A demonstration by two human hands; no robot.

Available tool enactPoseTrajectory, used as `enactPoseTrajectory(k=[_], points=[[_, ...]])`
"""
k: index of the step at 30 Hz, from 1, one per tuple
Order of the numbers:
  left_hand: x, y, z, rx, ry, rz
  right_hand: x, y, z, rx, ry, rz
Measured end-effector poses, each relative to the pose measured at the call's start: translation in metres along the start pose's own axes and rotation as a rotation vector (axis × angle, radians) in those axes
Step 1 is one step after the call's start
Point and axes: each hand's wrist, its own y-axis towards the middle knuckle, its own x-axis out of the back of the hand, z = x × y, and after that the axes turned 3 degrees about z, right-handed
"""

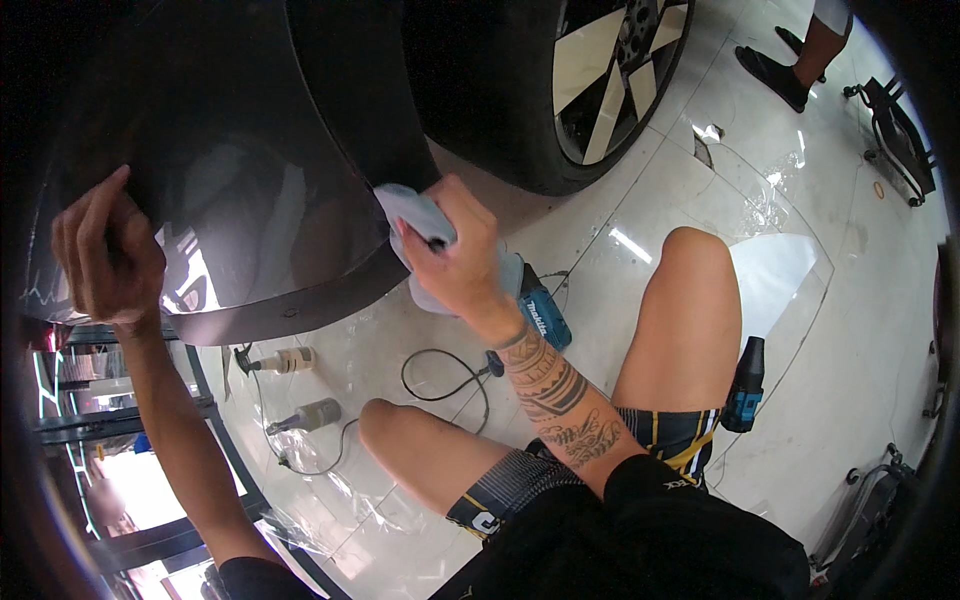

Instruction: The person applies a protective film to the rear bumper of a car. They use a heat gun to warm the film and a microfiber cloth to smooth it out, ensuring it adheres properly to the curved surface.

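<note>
- Far out to the left, the left grip (108, 258) is held up against or just in front of the dark bumper, fingers half curled; nothing shows in it, though the palm is hidden, so I cannot tell for sure.
- Between the two grips, the bumper (245, 235) curves round, glossy; keeping the left grip off this finish, or resting it only lightly, would be wise.
- Left of the right grip and nearer the body, two spray bottles (312, 414) lie on the floor.
- Just left of the right grip, bunched under its fingers, the pale grey cloth (405, 208) meets the bumper's edge at the wheel arch.
- The right grip (463, 262) is closed around that cloth, apparently wiping or pressing along the edge; light, even pressure with a flat fold over the fingertips should suit it.
- Just right of the right grip and lower, a teal power tool (545, 312) lies near the cloth's loose folds, best kept clear of it.
- Further right and beyond the grip stands the tyre (535, 170), which the cloth should avoid.
</note>
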Motion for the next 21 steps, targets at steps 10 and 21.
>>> enactPoseTrajectory(k=[10, 21], points=[[-0.001, -0.006, 0.001, 0.022, -0.019, -0.07, -0.021, -0.017, 0.006, 0.227, -0.141, -0.073], [-0.001, -0.02, -0.001, 0.159, -0.146, -0.084, -0.01, 0.003, 0.019, -0.007, -0.153, -0.003]])
